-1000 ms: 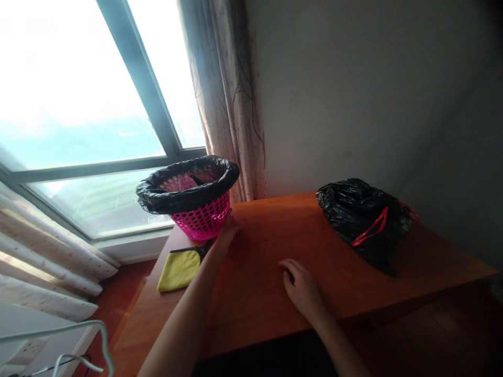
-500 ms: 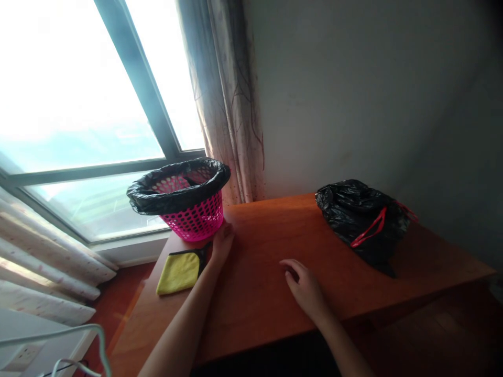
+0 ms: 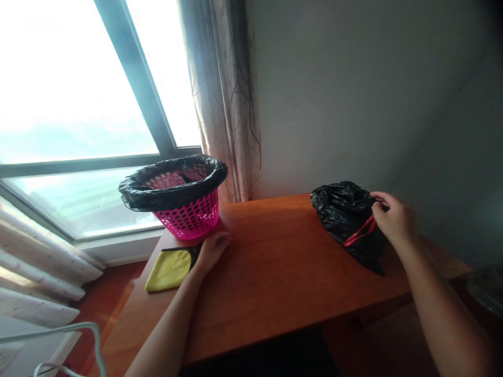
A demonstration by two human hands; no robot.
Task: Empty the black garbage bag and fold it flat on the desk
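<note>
A pink perforated wastebasket (image 3: 188,217) stands at the left of the wooden table, a black liner (image 3: 173,196) folded over its rim. My left hand (image 3: 214,251) rests on the tabletop just in front of the basket, loosely open and holding nothing. Beside that wrist lies a folded yellow cloth (image 3: 168,269) with a dark edge. On the right side of the table sits a black garbage bag (image 3: 341,209) with a red drawstring (image 3: 359,234). My right hand (image 3: 393,217) pinches the bag near its right end, by the drawstring; the exact grip is partly hidden.
The wooden table (image 3: 271,272) runs along a grey wall (image 3: 334,104). A window (image 3: 70,94) and patterned curtains (image 3: 223,104) border the left side. A pale cable (image 3: 96,335) loops at the lower left, beside the table.
My right hand has moved from the middle of the table rightward to the black garbage bag and taken hold of it. My left hand has drawn slightly away from the basket.
</note>
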